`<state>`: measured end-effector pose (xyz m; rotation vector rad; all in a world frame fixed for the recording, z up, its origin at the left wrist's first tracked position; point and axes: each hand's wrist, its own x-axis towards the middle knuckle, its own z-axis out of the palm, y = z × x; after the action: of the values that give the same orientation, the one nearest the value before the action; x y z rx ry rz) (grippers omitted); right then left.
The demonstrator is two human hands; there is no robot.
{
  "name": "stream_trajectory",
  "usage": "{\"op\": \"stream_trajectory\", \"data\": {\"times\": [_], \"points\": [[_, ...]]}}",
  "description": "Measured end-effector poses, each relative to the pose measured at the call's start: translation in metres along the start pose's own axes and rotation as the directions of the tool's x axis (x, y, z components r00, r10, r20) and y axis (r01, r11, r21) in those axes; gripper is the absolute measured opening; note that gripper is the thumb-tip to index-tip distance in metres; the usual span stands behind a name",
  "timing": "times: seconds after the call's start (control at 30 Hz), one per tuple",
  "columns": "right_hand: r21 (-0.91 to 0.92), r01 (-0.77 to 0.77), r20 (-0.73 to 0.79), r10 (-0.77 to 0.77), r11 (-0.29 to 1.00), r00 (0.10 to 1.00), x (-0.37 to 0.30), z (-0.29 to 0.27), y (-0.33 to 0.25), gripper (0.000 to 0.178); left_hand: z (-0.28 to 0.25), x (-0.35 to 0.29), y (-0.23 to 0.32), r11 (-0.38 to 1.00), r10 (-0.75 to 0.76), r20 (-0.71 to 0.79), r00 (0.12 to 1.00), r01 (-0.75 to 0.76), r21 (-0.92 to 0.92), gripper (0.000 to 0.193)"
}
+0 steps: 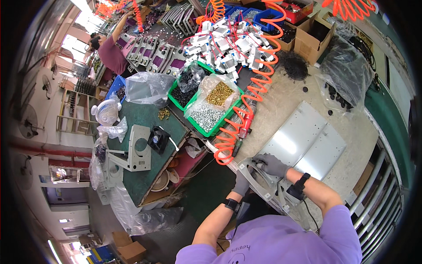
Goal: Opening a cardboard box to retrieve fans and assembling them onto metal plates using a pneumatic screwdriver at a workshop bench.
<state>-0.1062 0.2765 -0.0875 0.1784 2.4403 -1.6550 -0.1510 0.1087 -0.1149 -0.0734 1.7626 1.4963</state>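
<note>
A grey metal panel [268, 194] with large cut-outs lies at the near edge of the bench, in front of me. My left hand [241, 183], in a grey glove, is at the panel's left edge; its fingers are hidden behind the edge. On top of the panel is my right hand [273, 166], also gloved, its fingers bent together near a cut-out. Whatever they pinch is too small to make out. Just beyond lies a large shiny folded sheet-metal piece [303, 143]. A screwdriver-like red and black air tool [244, 128] rests left of it, on an orange coiled hose [259, 83].
Green trays [205, 134] of silver, brass-coloured and black small parts stand at the bench's left. White boxy parts with red wires [226, 44] are heaped beyond. A black fan guard [293, 66] and a clear bag [345, 70] lie far right. Another person [112, 55] works at far left.
</note>
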Motion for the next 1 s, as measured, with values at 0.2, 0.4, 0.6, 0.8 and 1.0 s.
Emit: {"op": "stream_trajectory", "data": {"times": [0.2,0.4,0.6,0.8,1.0], "points": [[-0.121,-0.063,0.137,0.079,0.991,0.987,0.01,-0.005,0.005,0.036,-0.003,0.008,-0.016,0.986,0.109,-0.023,0.994,-0.105,0.128,0.017],[-0.036,-0.015,0.2,0.022,0.999,0.98,0.015,-0.007,0.011,0.037,-0.007,0.016,-0.029,0.992,-0.058,0.019,0.998,0.056,0.117,0.025],[0.009,-0.197,0.123,0.195,0.98,0.973,0.022,0.004,0.011,0.034,-0.001,0.01,-0.019,0.965,0.042,0.002,0.999,-0.041,0.258,0.025],[-0.215,-0.272,0.151,0.307,0.938,0.94,0.041,0.012,0.002,0.033,0.007,0.015,-0.024,0.954,0.047,-0.062,0.997,-0.027,0.299,0.031],[-0.253,-0.269,0.109,0.304,0.929,0.947,0.033,0.002,-0.008,0.032,0.005,0.016,-0.018,0.97,0.199,-0.056,0.978,-0.189,0.15,0.022]]}}
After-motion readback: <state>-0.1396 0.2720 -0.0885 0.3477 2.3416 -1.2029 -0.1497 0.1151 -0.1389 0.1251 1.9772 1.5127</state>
